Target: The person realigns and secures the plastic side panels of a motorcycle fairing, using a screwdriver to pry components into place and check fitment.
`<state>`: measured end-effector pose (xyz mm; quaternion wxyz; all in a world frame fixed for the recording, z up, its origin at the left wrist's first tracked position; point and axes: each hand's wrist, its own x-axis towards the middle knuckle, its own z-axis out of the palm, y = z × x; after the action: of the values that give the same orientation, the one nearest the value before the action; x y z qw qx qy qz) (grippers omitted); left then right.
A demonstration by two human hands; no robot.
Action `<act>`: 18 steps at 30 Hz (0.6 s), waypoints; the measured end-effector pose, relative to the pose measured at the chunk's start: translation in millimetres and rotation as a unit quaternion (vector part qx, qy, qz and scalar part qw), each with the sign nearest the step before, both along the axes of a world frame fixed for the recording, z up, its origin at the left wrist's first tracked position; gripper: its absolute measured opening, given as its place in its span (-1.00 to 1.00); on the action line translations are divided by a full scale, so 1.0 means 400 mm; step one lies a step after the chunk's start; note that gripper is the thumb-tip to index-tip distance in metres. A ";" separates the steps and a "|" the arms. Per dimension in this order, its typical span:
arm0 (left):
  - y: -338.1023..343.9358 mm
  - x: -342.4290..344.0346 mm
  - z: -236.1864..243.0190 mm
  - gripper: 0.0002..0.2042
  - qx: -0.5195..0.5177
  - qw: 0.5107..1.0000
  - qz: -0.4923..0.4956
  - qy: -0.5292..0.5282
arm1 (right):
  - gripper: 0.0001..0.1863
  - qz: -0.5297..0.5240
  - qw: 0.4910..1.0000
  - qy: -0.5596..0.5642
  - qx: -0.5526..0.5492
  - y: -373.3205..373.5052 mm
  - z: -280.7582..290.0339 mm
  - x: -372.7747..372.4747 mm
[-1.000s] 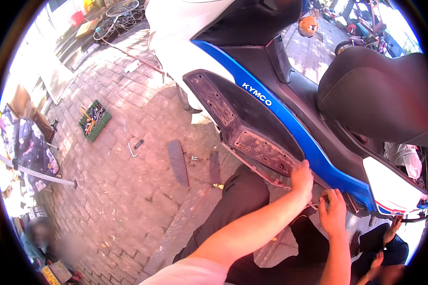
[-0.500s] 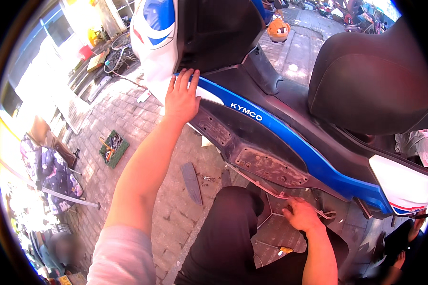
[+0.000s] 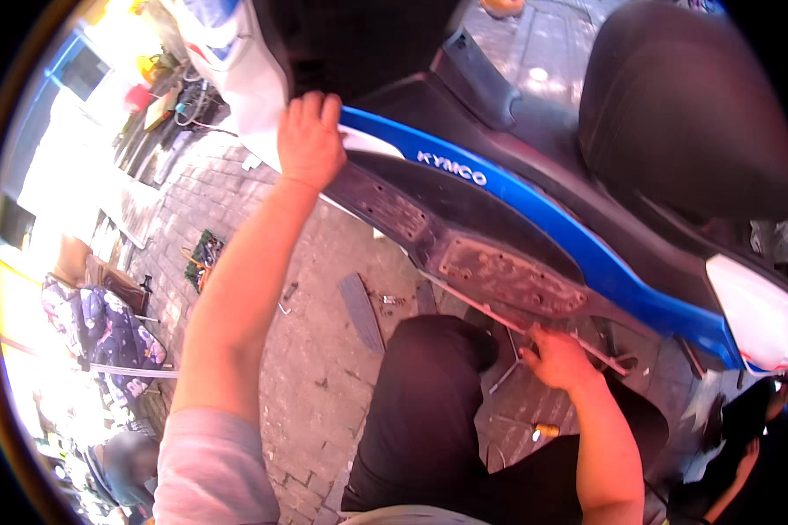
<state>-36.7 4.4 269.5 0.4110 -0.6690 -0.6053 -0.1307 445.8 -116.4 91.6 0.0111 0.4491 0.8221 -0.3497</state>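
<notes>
Left hand (image 3: 310, 140) gripping scooter (image 3: 517, 201) front panel, right hand (image 3: 559, 357) under footboard (image 3: 499, 278), perhaps on a rod

Right hand (image 3: 559, 357) fingertips hidden under scooter (image 3: 534, 210) lower edge; scooter's front and seat cut off at frame top; green tray (image 3: 203, 254) contents too small to tell.

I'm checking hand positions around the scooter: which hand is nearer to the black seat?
The right hand. It works under the footboard edge, below and left of the black seat. The left hand grips the front panel edge, farther away at the scooter's front.
</notes>
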 end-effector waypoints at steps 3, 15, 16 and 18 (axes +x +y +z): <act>0.031 -0.015 -0.065 -0.38 0.004 1.000 0.008 0.018 | -0.61 -0.009 0.997 -0.070 -0.021 0.010 -0.160 0.038; 0.172 -0.055 -0.211 -0.39 0.113 0.985 0.016 0.130 | -0.62 -0.078 0.950 -0.254 -0.166 -0.096 -0.851 0.185; 0.176 -0.067 -0.209 -0.38 0.096 0.987 0.036 0.126 | -0.63 -0.098 0.958 -0.223 -0.153 -0.095 -0.887 0.181; 0.200 -0.062 -0.222 -0.35 0.080 0.988 0.069 0.117 | -0.63 -0.040 0.925 -0.307 -0.221 -0.108 -0.950 0.206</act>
<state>-61.7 84.6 180.6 0.5391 -0.6014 -0.5854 -0.0707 528.2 -159.4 -288.6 0.3480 0.5529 0.6617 -0.3679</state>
